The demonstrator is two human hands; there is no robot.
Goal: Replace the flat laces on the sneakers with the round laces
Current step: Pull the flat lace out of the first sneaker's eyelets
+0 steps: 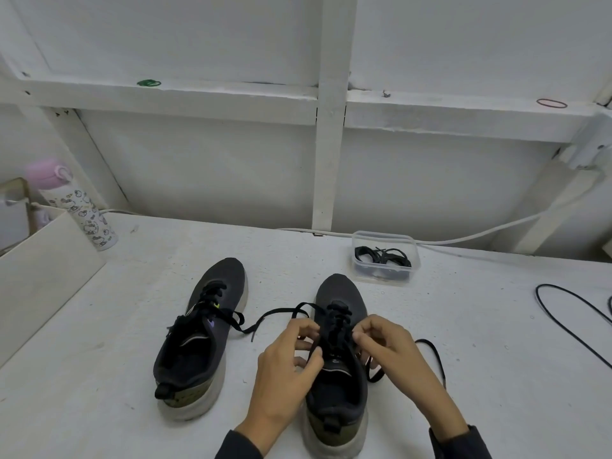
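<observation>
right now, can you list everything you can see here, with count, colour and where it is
left sneaker: 1, dark grey with pale sole, on table
right sneaker: 1, same colours, beside it
flat laces: 2, black, one in each sneaker; loose ends lie on the table
round laces: number unclear, black, bundled in container
container: 1, clear plastic, beyond right sneaker
bottle: 1, white patterned with pink lid, far left
panel: 1, white, left edge
rubber bands: 2, green and red, on wall ledge
cables: 2, white along back edge, black at right
table: 1, white
left hand: pinches lacing on right sneaker
right hand: pinches it too
</observation>
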